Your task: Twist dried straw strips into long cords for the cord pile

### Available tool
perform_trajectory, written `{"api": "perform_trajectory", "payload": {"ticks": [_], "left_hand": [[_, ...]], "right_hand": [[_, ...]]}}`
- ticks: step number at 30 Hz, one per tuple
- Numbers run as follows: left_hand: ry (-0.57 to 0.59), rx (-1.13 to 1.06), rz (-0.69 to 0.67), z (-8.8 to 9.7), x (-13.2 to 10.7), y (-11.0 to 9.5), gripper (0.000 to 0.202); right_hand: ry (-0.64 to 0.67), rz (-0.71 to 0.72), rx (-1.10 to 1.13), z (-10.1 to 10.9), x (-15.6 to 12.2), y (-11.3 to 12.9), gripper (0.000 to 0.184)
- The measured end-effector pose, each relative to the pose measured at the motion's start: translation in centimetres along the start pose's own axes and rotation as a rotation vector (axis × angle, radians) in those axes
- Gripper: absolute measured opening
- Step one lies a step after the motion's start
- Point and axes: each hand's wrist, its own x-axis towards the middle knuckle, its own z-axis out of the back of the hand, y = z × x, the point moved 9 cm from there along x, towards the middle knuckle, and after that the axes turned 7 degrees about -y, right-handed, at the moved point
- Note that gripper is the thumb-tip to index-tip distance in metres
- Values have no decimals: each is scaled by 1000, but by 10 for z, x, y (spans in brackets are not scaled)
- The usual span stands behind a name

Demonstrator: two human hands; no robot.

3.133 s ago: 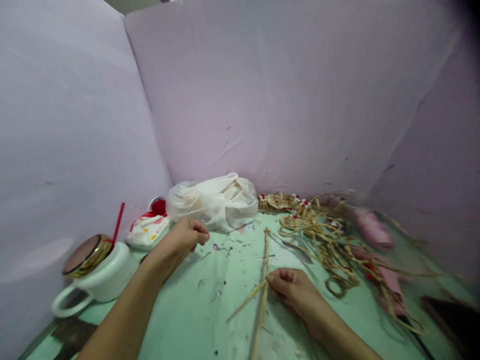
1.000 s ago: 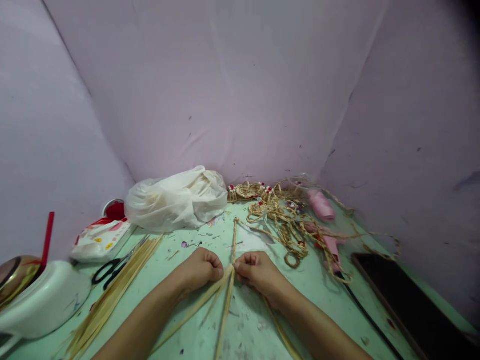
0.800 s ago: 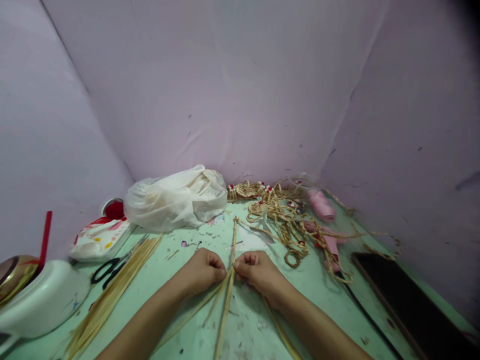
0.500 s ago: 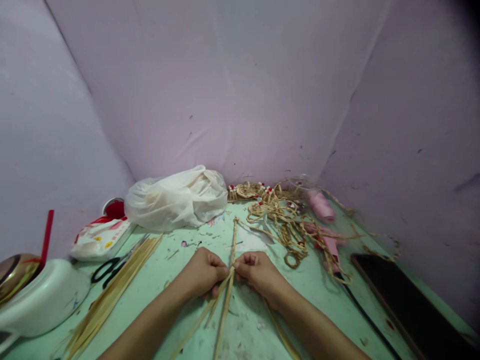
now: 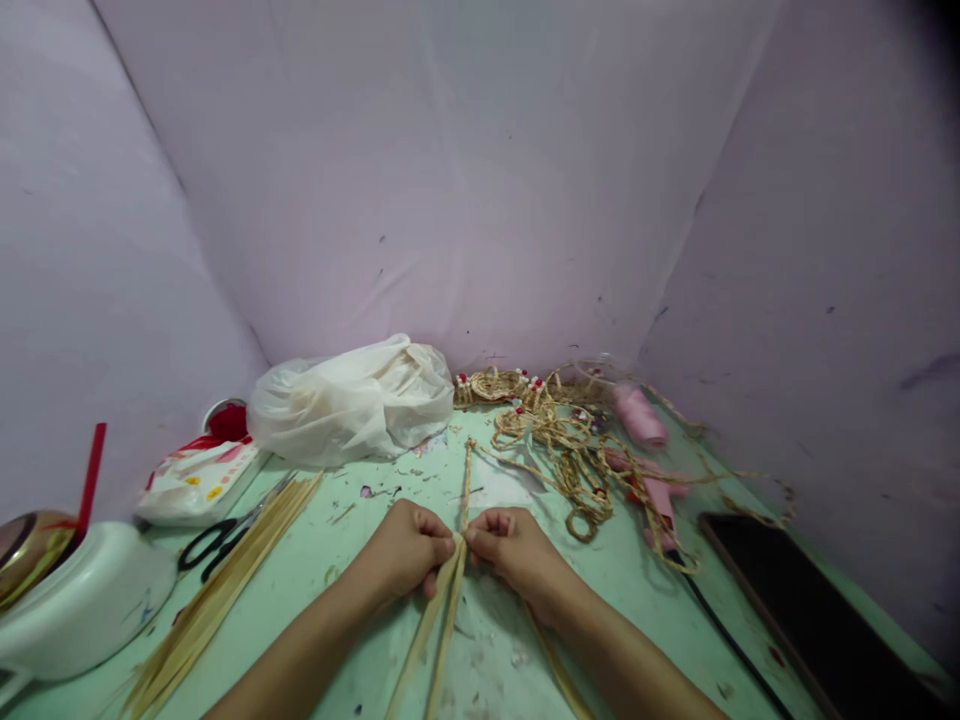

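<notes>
A thin straw braid [image 5: 467,480] runs away from me up the middle of the green table, its far end near the coiled cord. Loose flat straw strands [image 5: 436,640] fan out from its near end toward me. My left hand [image 5: 412,550] pinches a strand at the left of the braid's end, thumb against the fingers. Close beside it on the right, my right hand [image 5: 510,548] is closed on another strand, which trails down under the wrist. The fingertips hide part of the crossing point.
Left: a bundle of straw strips [image 5: 225,590], black-handled scissors [image 5: 217,545], a tissue pack [image 5: 202,480], a white bowl [image 5: 90,590] and a plastic bag [image 5: 352,400]. Right: tangled braided cord [image 5: 559,450], pink thread spool [image 5: 639,415], a pink corded tool [image 5: 660,505] and a black phone-like slab [image 5: 810,610].
Both hands stay at the braid's end with small finger movements. The loose strands below the left hand have shifted and lie closer together. The view has tilted slightly.
</notes>
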Motion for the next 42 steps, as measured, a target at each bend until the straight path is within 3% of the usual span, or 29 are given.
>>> {"api": "perform_trajectory", "payload": {"ticks": [7,13,19,26,31,34,38,42], "left_hand": [[-11,-129,67,-3,8,10,13],[31,-177,65,-5,1,6,14],[-8,-268,120,-3,2,12,14],[-13,-169,146,-3,9,15,11],[-83,-169,183,1,11,9,17],[-52,-181,227,-3,8,9,14],[-20,-153,152,-6,8,5,13],[-86,-137,72,-4,8,0,14]], "right_hand": [[16,25,-11,-2,2,0,14],[5,29,-11,-1,3,-1,13],[-3,24,14,-1,2,-1,11],[-4,56,28,-1,5,-2,10],[-25,104,-18,-2,7,-1,7],[-21,88,-2,-2,5,1,5],[21,-18,30,-2,1,0,6],[62,-50,52,-3,0,1,5]]}}
